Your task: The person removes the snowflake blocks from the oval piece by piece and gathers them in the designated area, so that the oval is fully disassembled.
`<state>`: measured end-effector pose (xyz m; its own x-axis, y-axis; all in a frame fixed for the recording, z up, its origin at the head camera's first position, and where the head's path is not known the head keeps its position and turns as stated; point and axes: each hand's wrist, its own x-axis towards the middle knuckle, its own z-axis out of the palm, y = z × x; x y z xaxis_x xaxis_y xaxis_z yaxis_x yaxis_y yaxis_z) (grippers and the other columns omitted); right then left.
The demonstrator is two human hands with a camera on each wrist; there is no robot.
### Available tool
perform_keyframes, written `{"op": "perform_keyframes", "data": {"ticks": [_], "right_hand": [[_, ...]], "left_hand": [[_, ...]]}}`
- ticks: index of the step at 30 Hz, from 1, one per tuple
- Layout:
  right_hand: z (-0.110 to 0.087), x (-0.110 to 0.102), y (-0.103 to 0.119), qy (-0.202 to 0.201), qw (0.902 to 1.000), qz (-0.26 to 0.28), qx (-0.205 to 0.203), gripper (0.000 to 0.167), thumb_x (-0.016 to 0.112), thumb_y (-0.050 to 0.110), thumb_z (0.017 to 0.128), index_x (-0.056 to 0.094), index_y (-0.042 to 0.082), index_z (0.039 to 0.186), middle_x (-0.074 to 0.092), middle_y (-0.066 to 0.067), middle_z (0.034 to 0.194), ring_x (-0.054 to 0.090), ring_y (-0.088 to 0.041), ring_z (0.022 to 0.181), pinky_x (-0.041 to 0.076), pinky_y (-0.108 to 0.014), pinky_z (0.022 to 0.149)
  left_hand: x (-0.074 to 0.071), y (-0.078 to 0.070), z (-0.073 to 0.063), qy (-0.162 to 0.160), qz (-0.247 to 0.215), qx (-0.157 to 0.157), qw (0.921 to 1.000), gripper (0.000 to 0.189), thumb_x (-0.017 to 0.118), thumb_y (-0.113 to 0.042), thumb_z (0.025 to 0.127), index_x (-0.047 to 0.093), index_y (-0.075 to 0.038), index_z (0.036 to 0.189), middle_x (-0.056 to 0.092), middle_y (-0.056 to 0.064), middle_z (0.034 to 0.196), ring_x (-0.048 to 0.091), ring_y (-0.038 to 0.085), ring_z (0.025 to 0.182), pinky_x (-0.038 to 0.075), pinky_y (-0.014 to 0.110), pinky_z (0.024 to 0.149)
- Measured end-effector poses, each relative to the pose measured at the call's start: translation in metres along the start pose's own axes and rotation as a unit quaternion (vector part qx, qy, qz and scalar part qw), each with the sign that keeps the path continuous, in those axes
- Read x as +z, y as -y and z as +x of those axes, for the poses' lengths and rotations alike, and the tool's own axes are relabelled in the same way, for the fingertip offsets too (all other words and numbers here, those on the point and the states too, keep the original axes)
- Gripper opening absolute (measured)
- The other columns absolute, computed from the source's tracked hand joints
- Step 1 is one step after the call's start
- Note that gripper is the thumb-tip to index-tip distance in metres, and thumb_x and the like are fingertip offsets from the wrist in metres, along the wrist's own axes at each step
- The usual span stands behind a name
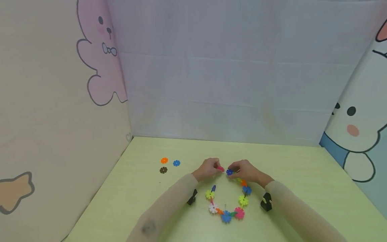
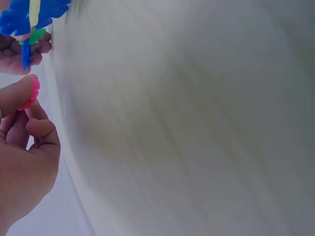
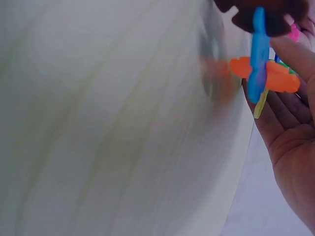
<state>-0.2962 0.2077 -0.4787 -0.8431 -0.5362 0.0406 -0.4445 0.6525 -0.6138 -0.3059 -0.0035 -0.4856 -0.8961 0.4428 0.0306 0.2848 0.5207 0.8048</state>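
Observation:
My left hand [image 1: 208,168] pinches a pink notched flower disc [image 1: 221,168] between thumb and fingers; its edge shows in the left wrist view. Just to the right, my right hand [image 1: 246,170] grips a dark blue flower disc [image 1: 229,172], the end of a curved chain of interlocked discs. A small gap separates the pink disc from the blue one. The chain bends down through a yellow disc [image 1: 243,200], a pink disc [image 1: 240,213] and a blue disc [image 1: 226,216], then up the left side to another dark blue disc [image 1: 213,188] standing on edge.
Loose orange [image 1: 164,160], light blue [image 1: 176,163] and brown [image 1: 163,170] discs lie on the table [image 1: 145,201] left of my left hand. A white cloth wall [image 1: 223,74] stands behind the table, with printed side walls left and right.

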Motion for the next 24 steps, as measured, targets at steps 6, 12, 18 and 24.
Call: {"op": "perform_keyframes", "data": {"ticks": [6, 12, 18, 24], "right_hand": [[0.000, 0.000, 0.000, 0.003, 1.0000, -0.004, 0.002, 0.032, 0.076, 0.021, 0.080, 0.068, 0.004, 0.106, 0.068, -0.004, 0.101, 0.063, -0.020, 0.092, 0.050, -0.040, 0.084], [-0.001, 0.000, 0.000, 0.004, 1.0000, -0.004, 0.001, 0.032, 0.076, 0.021, 0.080, 0.068, 0.003, 0.106, 0.068, -0.004, 0.101, 0.062, -0.019, 0.091, 0.051, -0.039, 0.082], [-0.001, 0.000, -0.002, 0.002, 1.0000, -0.001, 0.005, 0.032, 0.076, 0.022, 0.081, 0.068, 0.004, 0.106, 0.067, -0.004, 0.101, 0.062, -0.019, 0.091, 0.051, -0.038, 0.081], [-0.001, 0.000, -0.003, 0.001, 1.0000, -0.008, -0.004, 0.033, 0.075, 0.024, 0.081, 0.068, 0.005, 0.107, 0.067, -0.003, 0.100, 0.062, -0.019, 0.091, 0.051, -0.037, 0.080]], "left_hand": [[-0.014, 0.010, -0.009, -0.015, 0.000, -0.024, 0.9996, 0.012, 0.072, -0.009, 0.083, 0.061, -0.010, 0.081, 0.061, -0.003, 0.080, 0.052, 0.011, 0.073, 0.044, 0.023, 0.063], [-0.033, 0.020, -0.015, -0.041, -0.008, -0.043, 0.9982, 0.013, 0.074, -0.010, 0.082, 0.061, -0.010, 0.081, 0.063, -0.002, 0.081, 0.056, 0.014, 0.078, 0.046, 0.026, 0.069], [-0.048, 0.031, -0.021, -0.067, -0.016, -0.063, 0.9956, 0.016, 0.075, -0.014, 0.081, 0.062, -0.010, 0.090, 0.065, 0.002, 0.086, 0.057, 0.018, 0.078, 0.049, 0.028, 0.065], [-0.059, 0.043, -0.027, -0.088, -0.019, -0.082, 0.9926, 0.029, 0.076, -0.015, 0.080, 0.062, -0.009, 0.104, 0.067, 0.004, 0.089, 0.060, 0.019, 0.078, 0.050, 0.031, 0.067]]}}
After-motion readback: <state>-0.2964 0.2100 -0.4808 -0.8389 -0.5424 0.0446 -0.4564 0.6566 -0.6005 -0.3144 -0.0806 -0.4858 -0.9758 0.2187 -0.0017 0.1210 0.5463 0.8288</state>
